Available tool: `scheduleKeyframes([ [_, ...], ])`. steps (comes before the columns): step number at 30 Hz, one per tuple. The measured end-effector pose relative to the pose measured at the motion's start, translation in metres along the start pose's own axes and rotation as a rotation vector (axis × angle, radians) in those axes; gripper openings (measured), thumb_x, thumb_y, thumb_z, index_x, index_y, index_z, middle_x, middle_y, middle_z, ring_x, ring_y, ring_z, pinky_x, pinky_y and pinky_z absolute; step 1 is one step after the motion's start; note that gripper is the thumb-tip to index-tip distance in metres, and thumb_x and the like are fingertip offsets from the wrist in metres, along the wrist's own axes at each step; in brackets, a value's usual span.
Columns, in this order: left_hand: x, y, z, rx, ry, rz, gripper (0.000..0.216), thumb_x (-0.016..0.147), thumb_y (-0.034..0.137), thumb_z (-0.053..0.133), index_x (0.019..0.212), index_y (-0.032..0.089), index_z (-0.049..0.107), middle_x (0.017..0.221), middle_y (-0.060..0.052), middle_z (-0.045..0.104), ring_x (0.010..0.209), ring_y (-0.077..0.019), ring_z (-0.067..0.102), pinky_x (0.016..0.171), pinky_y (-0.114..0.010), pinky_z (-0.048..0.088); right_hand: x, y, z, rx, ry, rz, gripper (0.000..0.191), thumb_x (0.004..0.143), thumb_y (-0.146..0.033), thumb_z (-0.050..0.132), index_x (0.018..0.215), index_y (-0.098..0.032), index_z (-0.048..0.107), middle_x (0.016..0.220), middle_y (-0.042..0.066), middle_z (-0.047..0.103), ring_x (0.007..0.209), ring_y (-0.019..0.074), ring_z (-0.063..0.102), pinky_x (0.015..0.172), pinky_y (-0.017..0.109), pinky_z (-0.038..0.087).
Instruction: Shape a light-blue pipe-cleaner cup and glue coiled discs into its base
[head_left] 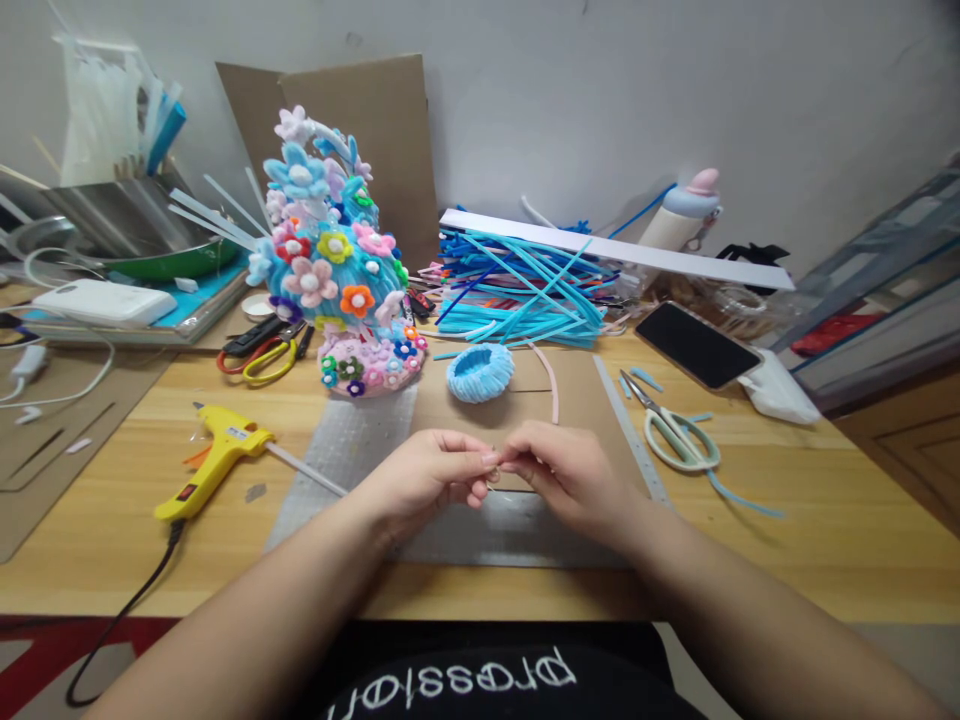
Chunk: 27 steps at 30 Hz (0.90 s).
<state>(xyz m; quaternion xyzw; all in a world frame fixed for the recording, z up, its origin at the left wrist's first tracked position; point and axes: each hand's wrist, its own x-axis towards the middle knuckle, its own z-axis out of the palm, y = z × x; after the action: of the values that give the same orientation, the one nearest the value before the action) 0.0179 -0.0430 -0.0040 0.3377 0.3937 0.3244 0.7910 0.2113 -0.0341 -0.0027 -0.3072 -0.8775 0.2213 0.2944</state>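
Above the cutting mat (442, 535), my left hand (431, 475) and my right hand (562, 470) meet fingertip to fingertip. Both are closed in a pinch on a thin, pale, wire-like strand (492, 484), mostly hidden by the fingers and too small to make out fully. Just beyond them sits a light blue fuzzy pipe-cleaner cup (480, 374), hollow and tilted. A pink pipe cleaner (551, 385) lies beside it on a sheet of cardboard (585, 440). Behind to the left stands a tall pipe-cleaner flower piece (330, 250), covered in coloured blossoms.
To the left lie a yellow hot glue gun (217, 455), its cord trailing off the table, and red-and-yellow-handled scissors (262, 362). On the right are pale green scissors (679, 435) and a phone (697, 345). Blue pipe cleaners (517, 290) are heaped at the back.
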Motion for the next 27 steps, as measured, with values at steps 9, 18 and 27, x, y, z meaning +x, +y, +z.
scheduleKeyframes([
  [9,-0.001,0.000,-0.003,0.113,-0.025,-0.024,0.020,0.065,0.028,0.077,0.066,0.010,0.069,0.063,-0.001,0.062,0.049,-0.0062,0.052,0.048,-0.019,0.041,0.001,0.003,-0.003,-0.026,0.006,-0.013,0.012,0.092,-0.021,0.047,0.088,-0.020,0.058,0.078,0.003,0.065,0.070,0.0128,0.059,0.063,0.023,0.041],
  [18,-0.002,-0.001,0.000,0.125,-0.110,-0.092,0.017,0.066,0.025,0.075,0.066,0.011,0.067,0.057,0.001,0.059,0.045,-0.0051,0.049,0.045,-0.018,0.040,0.003,0.001,-0.005,0.160,-0.074,0.017,0.012,0.090,-0.017,0.050,0.094,-0.020,0.061,0.083,0.003,0.066,0.076,0.0128,0.060,0.068,0.024,0.045],
  [27,-0.006,0.002,0.003,0.078,-0.196,-0.091,0.022,0.070,0.032,0.072,0.073,0.011,0.066,0.067,-0.001,0.060,0.051,-0.0062,0.050,0.052,-0.020,0.043,0.005,-0.009,-0.009,0.267,-0.136,0.087,0.010,0.088,-0.016,0.049,0.083,-0.018,0.056,0.074,0.001,0.062,0.065,0.0111,0.055,0.060,0.023,0.043],
])
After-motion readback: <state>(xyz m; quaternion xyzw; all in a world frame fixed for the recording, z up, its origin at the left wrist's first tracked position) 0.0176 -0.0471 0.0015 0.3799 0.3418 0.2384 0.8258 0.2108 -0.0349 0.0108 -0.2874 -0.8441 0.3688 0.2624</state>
